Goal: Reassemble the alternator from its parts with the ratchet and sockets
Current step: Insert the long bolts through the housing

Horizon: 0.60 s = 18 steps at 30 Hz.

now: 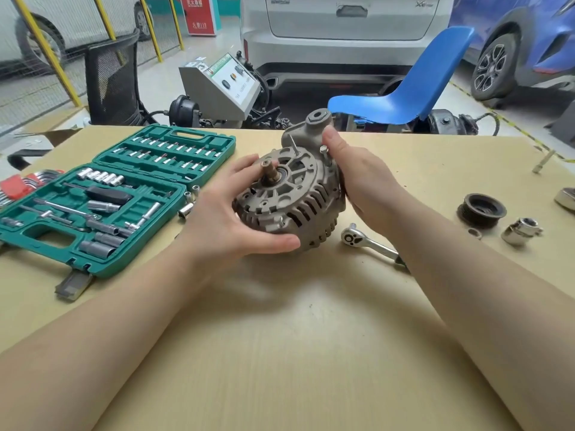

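Parked cars and a blue chair (404,91) stand behind a tan worktop (280,337). Near the worktop's middle, toward its far edge, sits the alternator (292,194): a dull grey cast housing with slotted vents round its rim, a mounting ear at the top and a bare threaded shaft (270,172) pointing up toward the left. Two long bolts stick out of the housing near the ear.

Both forearms reach in from the near edge. The left hand (230,213) cups the alternator's left side, fingers curled behind it near the shaft and thumb lying along its lower front. The right hand (357,178) grips the right side, thumb pressed up by the ear, fingers wrapped behind.

Just right of the alternator, the ratchet (367,244) lies flat, its handle passing under the right forearm. A pulley (481,209) and a large socket (521,231) lie toward the right edge. An open green socket case (118,197) sits at the left edge.
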Motion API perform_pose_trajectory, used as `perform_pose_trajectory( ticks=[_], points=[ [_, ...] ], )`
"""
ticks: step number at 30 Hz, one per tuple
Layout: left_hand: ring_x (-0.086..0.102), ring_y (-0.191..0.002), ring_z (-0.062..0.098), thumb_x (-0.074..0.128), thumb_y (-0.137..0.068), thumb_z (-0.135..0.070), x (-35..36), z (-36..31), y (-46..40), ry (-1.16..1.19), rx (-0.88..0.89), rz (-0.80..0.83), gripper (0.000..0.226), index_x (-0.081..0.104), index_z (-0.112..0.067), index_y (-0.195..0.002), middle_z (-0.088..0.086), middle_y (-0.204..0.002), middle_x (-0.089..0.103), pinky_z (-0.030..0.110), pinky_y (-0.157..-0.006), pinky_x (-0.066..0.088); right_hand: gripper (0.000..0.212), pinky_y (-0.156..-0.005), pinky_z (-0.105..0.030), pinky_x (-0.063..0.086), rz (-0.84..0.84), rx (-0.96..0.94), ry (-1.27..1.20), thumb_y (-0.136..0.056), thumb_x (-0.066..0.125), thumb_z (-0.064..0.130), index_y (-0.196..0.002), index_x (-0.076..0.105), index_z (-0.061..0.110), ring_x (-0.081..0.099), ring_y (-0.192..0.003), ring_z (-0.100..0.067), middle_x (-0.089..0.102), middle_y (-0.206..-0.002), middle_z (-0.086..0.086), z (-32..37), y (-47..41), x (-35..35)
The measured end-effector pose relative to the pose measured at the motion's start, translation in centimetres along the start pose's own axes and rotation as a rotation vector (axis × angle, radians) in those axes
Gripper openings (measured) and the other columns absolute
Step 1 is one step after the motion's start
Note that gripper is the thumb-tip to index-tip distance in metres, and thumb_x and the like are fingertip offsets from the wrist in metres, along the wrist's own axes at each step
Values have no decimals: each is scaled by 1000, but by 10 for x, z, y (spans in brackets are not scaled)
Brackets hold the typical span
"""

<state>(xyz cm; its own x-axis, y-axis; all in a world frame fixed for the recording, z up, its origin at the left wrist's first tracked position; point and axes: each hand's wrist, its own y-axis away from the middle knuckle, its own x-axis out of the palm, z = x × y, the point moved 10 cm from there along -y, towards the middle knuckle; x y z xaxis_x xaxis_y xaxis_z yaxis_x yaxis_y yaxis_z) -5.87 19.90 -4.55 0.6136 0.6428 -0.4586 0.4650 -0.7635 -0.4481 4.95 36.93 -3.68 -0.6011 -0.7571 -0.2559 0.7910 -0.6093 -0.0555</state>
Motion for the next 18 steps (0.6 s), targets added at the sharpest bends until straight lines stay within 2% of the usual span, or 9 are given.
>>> perform_pose_trajectory(
  ticks=[2, 4, 6, 7, 9, 10, 13, 15, 18],
  points=[
    [54, -138, -7, 101, -39, -62, 0, 2, -12, 58, -56, 37, 114, 70, -33, -145, -33, -148, 55, 14, -112, 46, 61, -98, -67, 52, -59, 25, -72, -86, 45, 81, -93, 82, 33, 72, -106, -39, 80, -99, -4, -9, -1, -2],
    [61, -130, -7, 101, -40, -57, 3, 4, -24, 110, -103, 89, 108, 72, -33, -141, -36, -138, 59, 10, -99, 51, 59, -101, -65, 51, -95, 61, -125, -89, 44, 77, -93, 82, 32, 71, -108, -35, 80, -100, -2, -19, -3, -4],
    [64, -127, -5, 100, -41, -52, 7, 6, -35, 127, -143, 163, 103, 73, -33, -139, -35, -136, 61, 16, -99, 54, 55, -98, -57, 55, -119, 78, -119, -91, 43, 76, -89, 81, 38, 73, -104, -25, 80, -96, 4, -27, -5, -10],
    [63, -129, -2, 99, -43, -51, 8, 8, -42, 116, -153, 206, 101, 73, -34, -140, -33, -139, 61, 23, -104, 54, 52, -90, -49, 57, -125, 77, -93, -93, 41, 76, -85, 80, 43, 73, -95, -13, 79, -91, 10, -29, -5, -14],
    [61, -133, -1, 98, -46, -49, 11, 10, -51, 103, -175, 298, 99, 72, -34, -141, -28, -146, 60, 31, -110, 52, 52, -75, -33, 49, -126, 73, -44, -99, 37, 72, -76, 78, 49, 67, -73, 4, 76, -80, 19, -32, -6, -20],
    [61, -134, -2, 97, -47, -48, 12, 11, -57, 109, -182, 345, 98, 71, -34, -141, -28, -147, 60, 29, -110, 52, 55, -73, -29, 45, -118, 64, -45, -102, 36, 68, -76, 79, 45, 65, -69, 7, 76, -79, 19, -34, -6, -24],
    [58, -132, -11, 94, -49, -48, 16, 16, -69, 104, -199, 457, 85, 71, -45, -130, -39, -140, 60, 15, -102, 51, 53, -80, -27, 50, -75, 44, -133, -108, 38, 53, -99, 81, 23, 70, -81, -2, 80, -96, 3, -40, -5, -25],
    [54, -141, -1, 94, -50, -48, 17, 22, -73, 86, -218, 493, 83, 70, -48, -130, -30, -150, 57, 29, -113, 47, 51, -97, -36, 48, -71, 43, -184, -110, 38, 48, -110, 78, 16, 70, -91, -10, 79, -105, -4, -43, -3, -25],
    [58, -140, 4, 93, -56, -50, 14, 23, -70, 129, -202, 449, 76, 72, -53, -129, -24, -151, 59, 41, -119, 47, 48, -99, -36, 47, -55, 18, -195, -110, 38, 47, -104, 77, 19, 71, -90, -7, 80, -102, 0, -42, -3, -25]
  ],
)
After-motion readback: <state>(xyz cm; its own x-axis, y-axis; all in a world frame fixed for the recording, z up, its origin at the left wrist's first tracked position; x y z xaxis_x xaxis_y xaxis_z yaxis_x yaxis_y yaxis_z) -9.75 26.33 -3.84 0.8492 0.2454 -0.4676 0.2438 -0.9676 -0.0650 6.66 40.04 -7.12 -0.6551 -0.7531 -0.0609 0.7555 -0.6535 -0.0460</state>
